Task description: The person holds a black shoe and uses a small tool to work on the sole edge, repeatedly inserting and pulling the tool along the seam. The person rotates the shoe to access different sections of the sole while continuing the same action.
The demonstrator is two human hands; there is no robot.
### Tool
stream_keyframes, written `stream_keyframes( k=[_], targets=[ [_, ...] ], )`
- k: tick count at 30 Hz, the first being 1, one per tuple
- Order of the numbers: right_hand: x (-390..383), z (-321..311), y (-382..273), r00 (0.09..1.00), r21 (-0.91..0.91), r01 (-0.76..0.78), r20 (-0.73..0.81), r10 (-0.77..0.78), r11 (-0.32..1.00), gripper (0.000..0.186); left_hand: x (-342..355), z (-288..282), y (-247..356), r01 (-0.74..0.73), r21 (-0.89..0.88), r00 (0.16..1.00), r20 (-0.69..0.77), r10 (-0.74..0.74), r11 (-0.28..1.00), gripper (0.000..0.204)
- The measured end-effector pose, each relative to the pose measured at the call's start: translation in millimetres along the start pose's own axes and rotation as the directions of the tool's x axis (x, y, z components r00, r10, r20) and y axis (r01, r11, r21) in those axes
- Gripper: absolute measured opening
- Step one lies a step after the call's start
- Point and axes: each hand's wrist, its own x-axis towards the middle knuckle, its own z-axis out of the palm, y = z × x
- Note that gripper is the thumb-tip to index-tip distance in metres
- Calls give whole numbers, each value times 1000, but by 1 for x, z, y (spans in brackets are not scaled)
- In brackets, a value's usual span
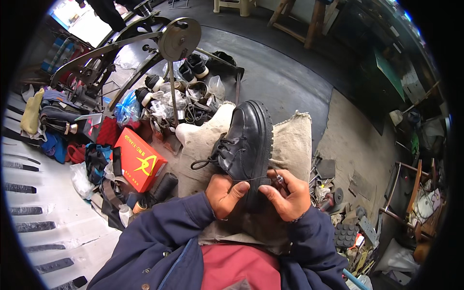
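A person's left hand (224,193) grips the heel of a black lace-up shoe (245,145) lying on its side on a cloth-covered lap (290,140), while the right hand (286,193) pinches a small metal tool (279,179) and thread against the sole. Beyond lie an orange box (140,159) and a hand-wheel machine (179,38).

Dark navy jacket sleeves with buttons, red garment beneath, bare hands (261,193)

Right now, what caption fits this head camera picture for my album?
Two bare hands, left hand and right hand, steady a black lace-up shoe on a burlap cloth, thread stretched between them.
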Motion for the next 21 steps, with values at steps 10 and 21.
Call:
stream_keyframes(
  k=[10,21],
  targets=[
    [-32,-45,36,992,883,-44,-15,122,467,16,-5,3,-2,-61,25,990,-125,64,998,47],
    [-195,-223,271,627,900,289,-436,646,327,28,-4,9,-3,-59,133,979,-185,83,989,56]
  ],
)
